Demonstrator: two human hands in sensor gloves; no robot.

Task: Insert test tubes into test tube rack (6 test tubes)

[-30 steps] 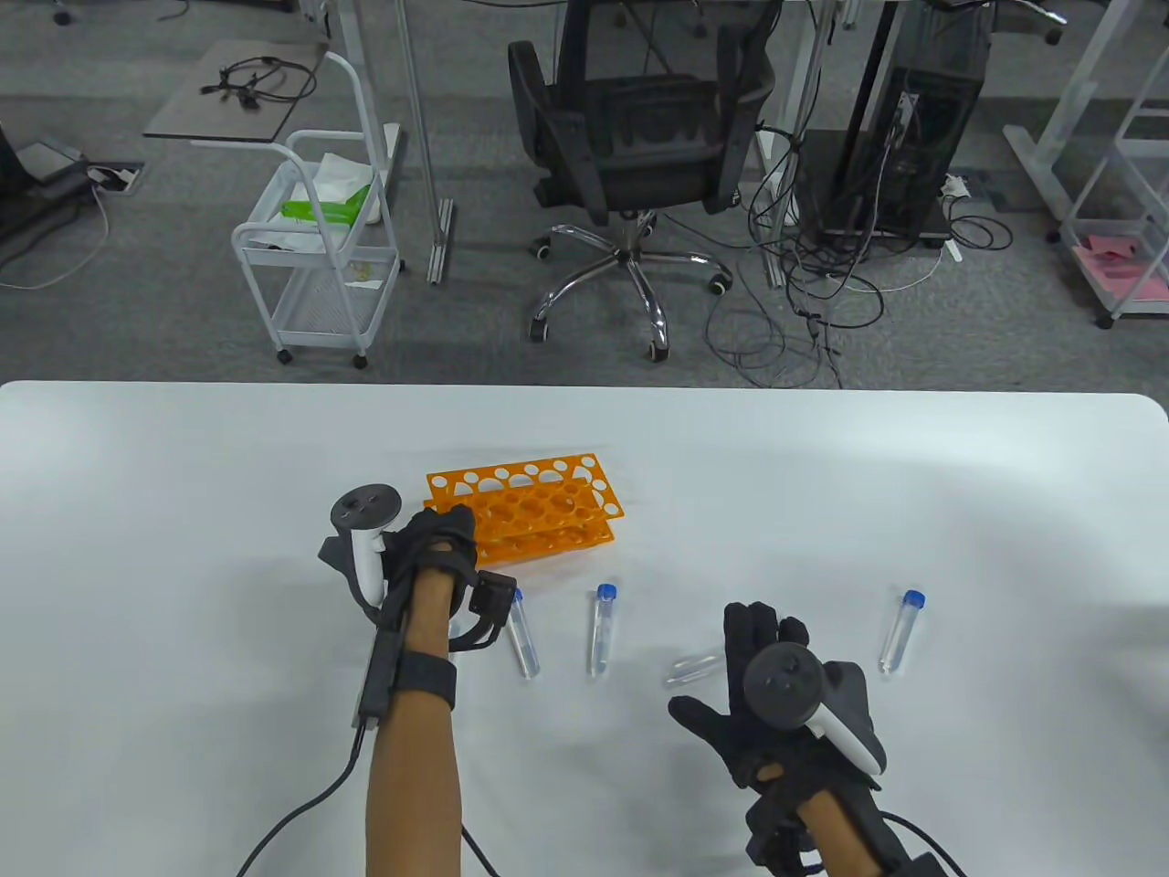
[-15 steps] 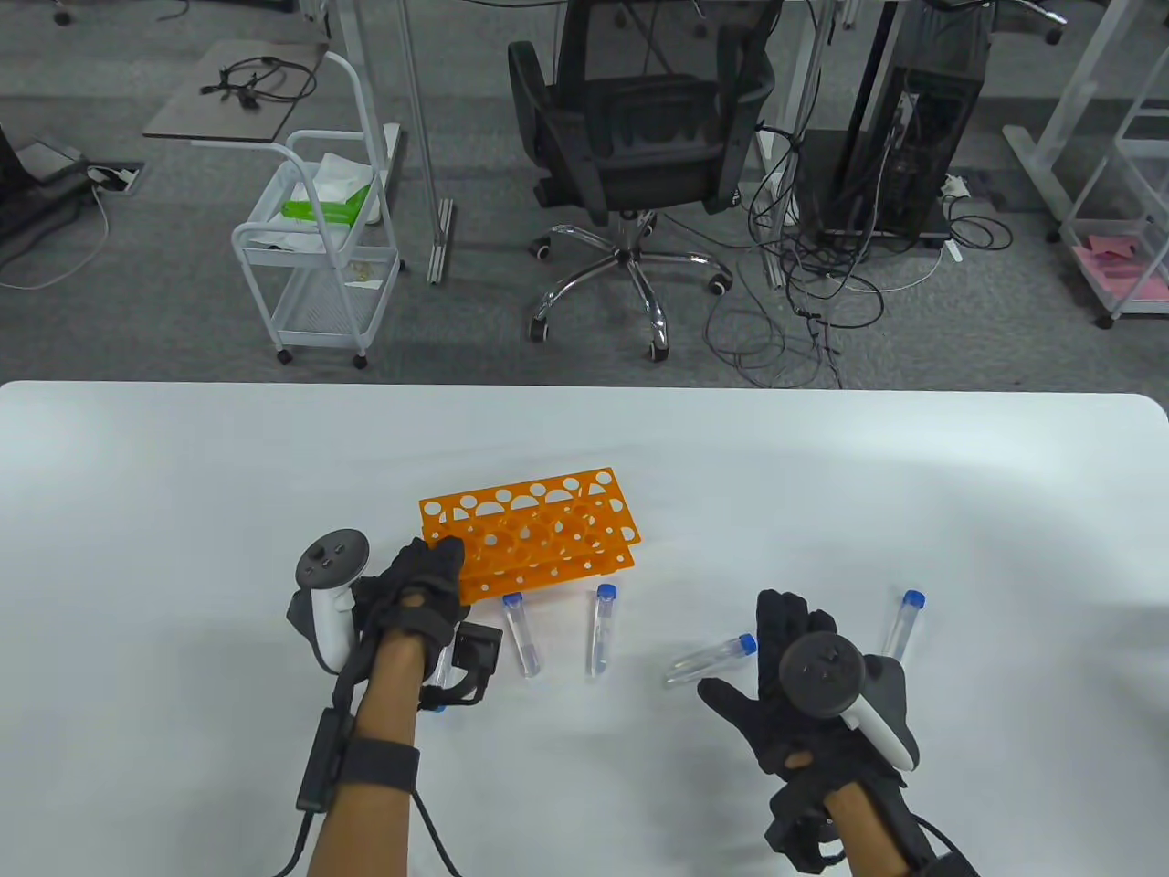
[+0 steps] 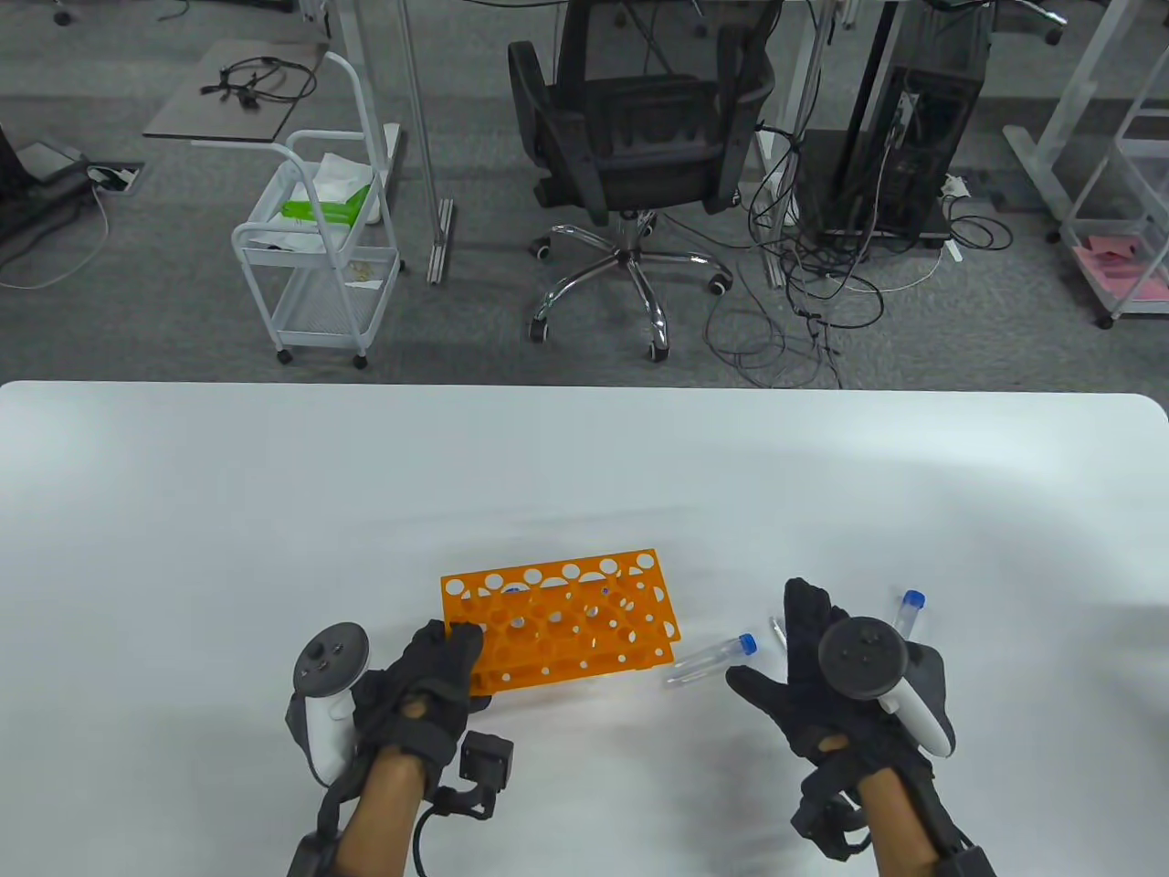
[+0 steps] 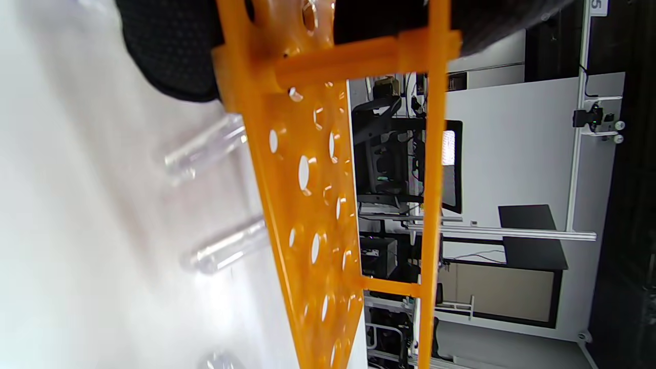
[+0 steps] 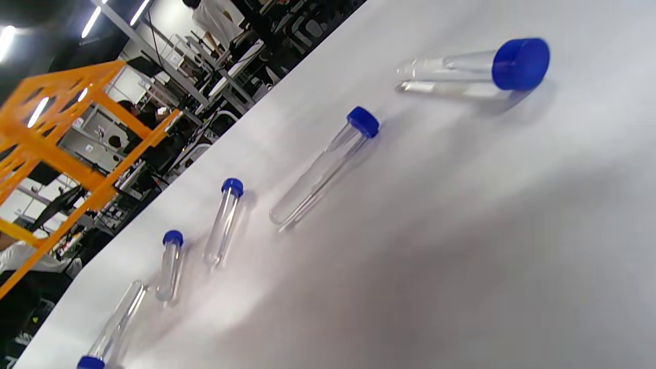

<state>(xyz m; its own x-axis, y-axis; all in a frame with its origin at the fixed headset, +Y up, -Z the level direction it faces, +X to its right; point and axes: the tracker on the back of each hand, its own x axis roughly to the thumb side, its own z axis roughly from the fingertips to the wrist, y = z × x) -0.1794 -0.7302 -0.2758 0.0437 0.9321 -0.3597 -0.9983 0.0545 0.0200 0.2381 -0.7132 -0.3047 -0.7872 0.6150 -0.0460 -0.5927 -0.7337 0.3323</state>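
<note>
Gripping the orange test tube rack (image 3: pixel 557 621) at its near-left corner, the left hand (image 3: pixel 429 681) holds it above the white table (image 3: pixel 183 548); the right hand (image 3: pixel 813 676), fingers spread, hovers beside a blue-capped test tube (image 3: pixel 710 660).

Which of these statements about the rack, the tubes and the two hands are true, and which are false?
1. The left hand grips the rack. True.
2. The right hand holds a tube. False: it hovers open above the table, with nothing in it.
3. Five tubes lie on the table in the right wrist view. True.
4. The tube caps are red. False: they are blue.
5. The rack is orange. True.
6. Six tubes stand upright in the rack. False: no tube is seen standing in it.
</note>
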